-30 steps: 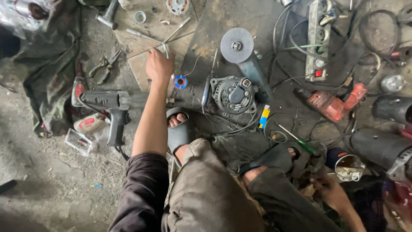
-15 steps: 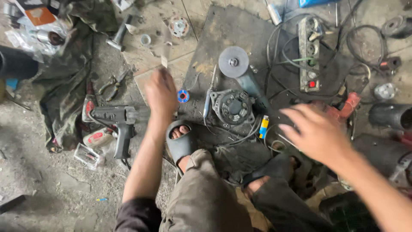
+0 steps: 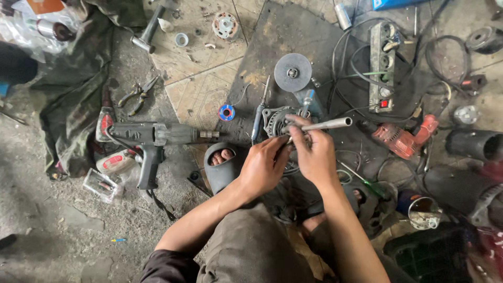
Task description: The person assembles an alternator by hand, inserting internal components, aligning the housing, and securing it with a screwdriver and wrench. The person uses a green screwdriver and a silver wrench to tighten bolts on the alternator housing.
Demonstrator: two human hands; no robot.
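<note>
1. Metal tube [image 3: 327, 124]: pale grey, hollow open end, lying nearly level, pointing right above a round motor housing [image 3: 277, 121].
2. Clamped on its near end by right hand [image 3: 314, 154], fingers curled around it.
3. Left hand [image 3: 264, 165] just beside, fingertips pinched at the tube's base, touching the right hand.
4. Nearby: grinder disc [image 3: 293, 72] beyond, grey power drill [image 3: 154, 137] well left, power strip [image 3: 382, 65] upper right.

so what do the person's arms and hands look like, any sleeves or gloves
Both hands are bare, no gloves. The left hand has a bare forearm, with a dark sleeve pushed up near the elbow. The right hand and its arm are bare as far as shown.
</note>
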